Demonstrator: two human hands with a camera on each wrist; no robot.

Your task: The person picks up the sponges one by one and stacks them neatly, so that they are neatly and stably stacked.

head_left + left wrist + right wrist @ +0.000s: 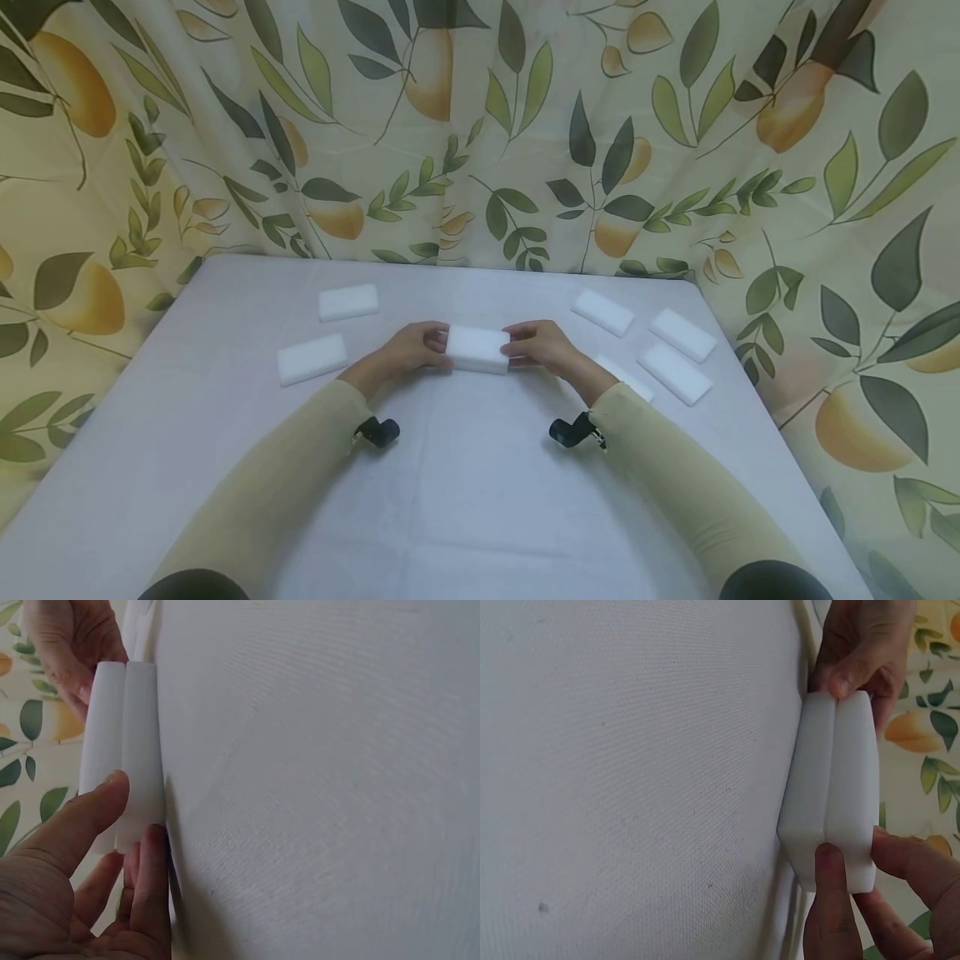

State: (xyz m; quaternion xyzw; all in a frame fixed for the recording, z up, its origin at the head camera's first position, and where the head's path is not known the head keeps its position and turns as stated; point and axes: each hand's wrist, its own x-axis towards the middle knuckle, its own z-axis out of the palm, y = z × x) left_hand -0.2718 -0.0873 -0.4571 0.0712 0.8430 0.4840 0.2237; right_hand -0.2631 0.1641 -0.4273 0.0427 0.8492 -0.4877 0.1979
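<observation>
Two white sponge blocks lie one on top of the other, long sides lined up, at the middle of the table. The upper sponge [477, 342] shows its broad face in the head view, and the lower sponge [806, 776] rests close on the cloth in the right wrist view. At the stack's left end, my left hand [411, 348] holds it between thumb and fingers. My right hand [546, 346] grips the opposite end, with a fingertip across the seam between the blocks in the right wrist view.
Two more white sponges, one farther back [348, 302] and one nearer [312, 360], lie left of the hands. Several others, among them a sponge [674, 374] at the right, lie beyond the right forearm, one partly hidden by it. A patterned curtain [517, 200] hangs behind the white-covered table [480, 500].
</observation>
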